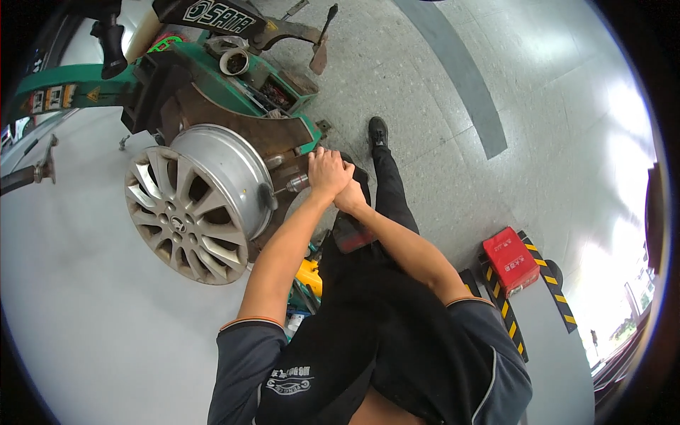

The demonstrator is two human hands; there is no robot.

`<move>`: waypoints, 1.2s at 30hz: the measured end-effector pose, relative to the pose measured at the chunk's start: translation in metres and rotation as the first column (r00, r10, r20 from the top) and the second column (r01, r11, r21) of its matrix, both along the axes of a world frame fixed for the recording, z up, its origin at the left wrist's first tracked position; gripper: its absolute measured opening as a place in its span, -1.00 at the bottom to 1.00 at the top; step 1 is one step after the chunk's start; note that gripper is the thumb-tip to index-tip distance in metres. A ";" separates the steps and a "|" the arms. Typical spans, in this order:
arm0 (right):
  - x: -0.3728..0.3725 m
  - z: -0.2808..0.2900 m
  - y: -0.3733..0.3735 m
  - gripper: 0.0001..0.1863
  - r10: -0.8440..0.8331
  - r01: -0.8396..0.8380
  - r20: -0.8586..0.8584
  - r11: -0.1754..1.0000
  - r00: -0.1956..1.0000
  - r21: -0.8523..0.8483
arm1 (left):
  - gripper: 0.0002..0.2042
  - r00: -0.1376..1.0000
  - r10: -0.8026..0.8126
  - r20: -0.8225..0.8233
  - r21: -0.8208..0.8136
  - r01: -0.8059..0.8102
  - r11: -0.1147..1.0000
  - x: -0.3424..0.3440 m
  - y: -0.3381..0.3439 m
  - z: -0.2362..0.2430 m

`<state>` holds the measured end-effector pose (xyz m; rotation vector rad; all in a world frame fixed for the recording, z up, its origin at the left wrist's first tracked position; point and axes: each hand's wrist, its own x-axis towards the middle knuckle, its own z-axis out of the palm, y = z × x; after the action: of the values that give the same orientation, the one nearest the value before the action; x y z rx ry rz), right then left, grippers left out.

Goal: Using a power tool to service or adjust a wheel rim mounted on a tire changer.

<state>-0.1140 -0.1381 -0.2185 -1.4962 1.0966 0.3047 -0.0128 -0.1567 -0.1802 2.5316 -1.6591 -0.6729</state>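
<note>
My left hand [327, 170] is wrapped over the top of a power drill with a silver chuck [297, 183] and a dark and red base [354, 237]. My right hand [348, 196] grips the drill just below it, the two hands touching. The drill points left, its thin bit reaching toward a dark piece [268, 196] at the rim of a silver alloy wheel [205, 234]. The wheel stands upright on its side against a rusty brown plate [286, 131], its spoked face toward the left. The exact contact at the bit's tip is too small to tell.
A green tyre machine [78, 78] with a black arm fills the upper left, holding a small cup [234, 62] and a tray of small items. A red box [510, 261] sits by striped barriers [557, 297] at the right. My feet stand on grey tiles; yellow items lie below the wheel.
</note>
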 end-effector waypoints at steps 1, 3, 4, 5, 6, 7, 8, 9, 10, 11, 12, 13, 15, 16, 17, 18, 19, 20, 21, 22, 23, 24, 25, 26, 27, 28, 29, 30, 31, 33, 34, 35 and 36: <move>0.003 -0.002 -0.002 -0.45 0.004 -0.004 0.004 1.000 1.000 -0.002 | -0.72 1.000 -0.010 0.000 -0.001 0.010 1.000 0.002 -0.002 -0.001; 0.008 -0.006 -0.008 -0.47 0.001 0.001 0.038 0.999 0.999 -0.045 | -0.72 1.000 -0.017 0.021 -0.006 0.017 1.000 0.007 -0.008 -0.002; 0.009 -0.009 -0.011 -0.47 0.003 -0.001 0.039 0.999 0.999 -0.047 | -0.72 0.999 -0.029 0.034 -0.009 0.030 1.000 0.009 -0.012 -0.002; 0.010 -0.012 -0.014 -0.47 0.034 -0.029 0.068 0.996 0.997 -0.079 | -0.72 0.999 -0.028 0.035 -0.011 0.028 1.000 0.010 -0.016 -0.002; 0.011 -0.015 -0.017 -0.47 0.066 -0.055 0.097 0.992 0.993 -0.111 | -0.72 0.999 -0.030 0.032 -0.018 0.031 0.999 0.012 -0.021 -0.002; 0.016 -0.013 -0.019 -0.47 0.072 -0.060 0.104 0.992 0.992 -0.106 | -0.73 0.999 -0.029 0.037 -0.016 0.029 0.999 0.016 -0.022 -0.002; 0.021 -0.011 -0.020 -0.45 0.037 -0.026 0.111 0.995 0.993 -0.094 | -0.73 0.999 -0.023 0.043 -0.011 0.024 1.000 0.020 -0.023 -0.003; 0.025 -0.009 -0.022 -0.44 0.002 0.007 0.118 0.997 0.993 -0.081 | -0.73 0.999 -0.017 0.046 -0.008 0.017 1.000 0.024 -0.024 -0.003; 0.026 -0.012 -0.026 -0.44 0.003 0.007 0.119 0.997 0.993 -0.082 | -0.73 0.999 -0.015 0.043 -0.013 0.015 1.000 0.025 -0.029 -0.004; 0.028 -0.015 -0.031 -0.42 -0.004 0.009 0.074 0.997 0.997 -0.073 | -0.73 0.999 -0.013 0.044 -0.014 0.014 1.000 0.026 -0.034 -0.004; 0.029 -0.019 -0.037 -0.40 -0.010 0.012 0.029 0.998 1.000 -0.063 | -0.72 0.998 -0.001 0.057 -0.038 0.003 0.999 0.027 -0.040 -0.004; 0.031 -0.020 -0.041 -0.40 -0.007 0.009 0.030 0.998 1.000 -0.062 | -0.72 0.997 0.014 0.071 -0.060 -0.010 0.998 0.028 -0.044 -0.004; 0.034 -0.022 -0.050 -0.36 -0.015 0.023 0.071 0.994 0.997 -0.110 | -0.72 0.996 0.046 0.075 -0.066 -0.041 0.997 0.032 -0.053 -0.003; 0.036 -0.020 -0.052 -0.36 -0.007 0.015 0.073 0.994 0.997 -0.106 | -0.71 0.994 0.078 0.082 -0.067 -0.072 0.995 0.034 -0.052 -0.003; 0.037 -0.017 -0.055 -0.37 0.005 0.002 0.086 0.996 0.996 -0.088 | -0.71 0.993 0.086 0.084 -0.064 -0.081 0.995 0.035 -0.051 -0.003; 0.038 -0.014 -0.057 -0.37 0.019 -0.012 0.099 0.997 0.995 -0.071 | -0.71 0.992 0.096 0.079 -0.029 -0.094 0.995 0.035 -0.051 -0.002; 0.038 -0.013 -0.059 -0.37 0.029 -0.022 0.103 0.997 0.994 -0.071 | -0.70 0.991 0.108 0.076 0.001 -0.108 0.994 0.036 -0.051 -0.003; 0.036 -0.010 -0.058 -0.38 0.050 -0.047 0.068 0.998 0.996 -0.039 | -0.70 0.990 0.119 0.081 0.000 -0.120 0.993 0.036 -0.049 -0.003; 0.034 -0.007 -0.057 -0.38 0.072 -0.072 0.034 0.997 0.997 -0.007 | -0.70 0.990 0.122 0.071 0.014 -0.123 0.992 0.033 -0.045 -0.002; 0.031 -0.006 -0.055 -0.38 0.083 -0.082 0.038 0.997 0.996 -0.012 | -0.69 0.991 0.123 0.061 0.023 -0.125 0.992 0.030 -0.043 -0.003; 0.029 -0.005 -0.052 -0.40 0.072 -0.071 0.028 0.997 0.997 -0.027 | -0.69 0.989 0.135 0.065 0.018 -0.136 0.991 0.028 -0.041 -0.003; 0.028 -0.007 -0.052 -0.41 0.061 -0.061 0.020 0.997 0.998 -0.041 | -0.69 0.988 0.138 0.072 0.011 -0.140 0.990 0.027 -0.038 -0.004; 0.031 -0.003 -0.051 -0.41 0.075 -0.074 0.025 0.997 0.997 -0.034 | -0.69 0.986 0.143 0.079 0.015 -0.145 0.989 0.027 -0.033 -0.002; 0.035 0.000 -0.050 -0.41 0.101 -0.100 0.042 0.995 0.994 -0.028 | -0.69 0.982 0.163 0.090 -0.007 -0.163 0.987 0.029 -0.029 -0.001; 0.040 0.003 -0.047 -0.42 0.126 -0.125 0.060 0.992 0.990 -0.022 | -0.69 0.979 0.177 0.098 0.003 -0.178 0.984 0.034 -0.025 0.000; 0.038 -0.005 -0.048 -0.42 0.131 -0.130 0.053 0.991 0.990 -0.028 | -0.69 0.983 0.167 0.078 0.010 -0.168 0.986 0.035 -0.032 0.001; 0.033 -0.022 -0.054 -0.43 0.148 -0.143 0.056 0.986 0.987 -0.080 | -0.69 0.987 0.152 0.054 0.004 -0.153 0.988 0.033 -0.047 0.002; 0.029 -0.034 -0.057 -0.44 0.166 -0.158 0.059 0.979 0.984 -0.126 | -0.69 0.987 0.153 0.046 -0.008 -0.153 0.988 0.030 -0.057 0.001; 0.032 -0.035 -0.057 -0.44 0.172 -0.163 0.065 0.979 0.983 -0.126 | -0.69 0.985 0.163 0.052 0.008 -0.164 0.986 0.033 -0.057 0.001; 0.036 -0.038 -0.060 -0.47 0.166 -0.158 0.047 0.977 0.985 -0.141 | -0.69 0.984 0.170 0.059 0.017 -0.171 0.985 0.037 -0.060 0.001; 0.038 -0.037 -0.060 -0.47 0.164 -0.155 0.049 0.978 0.985 -0.142 | -0.69 0.981 0.180 0.070 0.028 -0.182 0.983 0.038 -0.059 0.000; 0.040 -0.034 -0.060 -0.48 0.163 -0.157 0.046 0.981 0.986 -0.111 | -0.69 0.979 0.187 0.080 0.038 -0.190 0.981 0.039 -0.059 0.000; 0.039 -0.032 -0.061 -0.49 0.160 -0.156 0.042 0.984 0.986 -0.081 | -0.69 0.981 0.179 0.079 0.035 -0.183 0.983 0.038 -0.058 0.000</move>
<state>-0.0745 -0.1988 -0.2502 -1.6553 0.9620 0.3373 0.0255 -0.2149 -0.1807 2.7268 -1.4246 -0.6093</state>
